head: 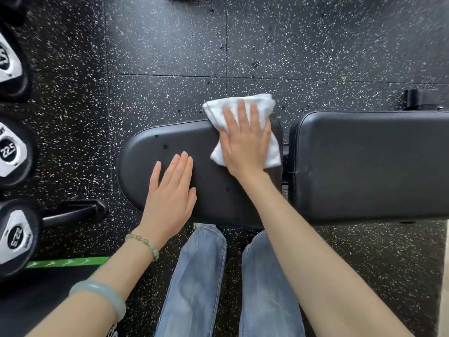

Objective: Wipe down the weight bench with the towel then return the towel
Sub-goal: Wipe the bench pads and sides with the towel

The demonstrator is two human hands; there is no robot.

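— Which way does the weight bench [364, 166] run?

— Its long axis goes left to right across the view. The rounded end of the seat pad [150, 166] points left, toward the dumbbells [9, 152]. The back pad [388, 147] sits just beside it on the right, with a narrow gap between them.

— And the towel [263, 104]?

— It is white and folded, lying on the far right corner of the seat pad and overhanging the far edge. Its length runs roughly away from the person, slightly slanted.

— Hands?

— The right hand [245, 147] lies flat on the towel, fingers straight and close together, pressing it to the pad. The left hand [170, 195] rests flat on the bare pad nearer the rounded end, fingers straight, holding nothing.

— Any writing?

— The middle dumbbell reads "22.5". The lower one [17, 234] seems to carry the same figure upside down, though it is blurred. The top one's [4, 59] marking is too smeared to read.
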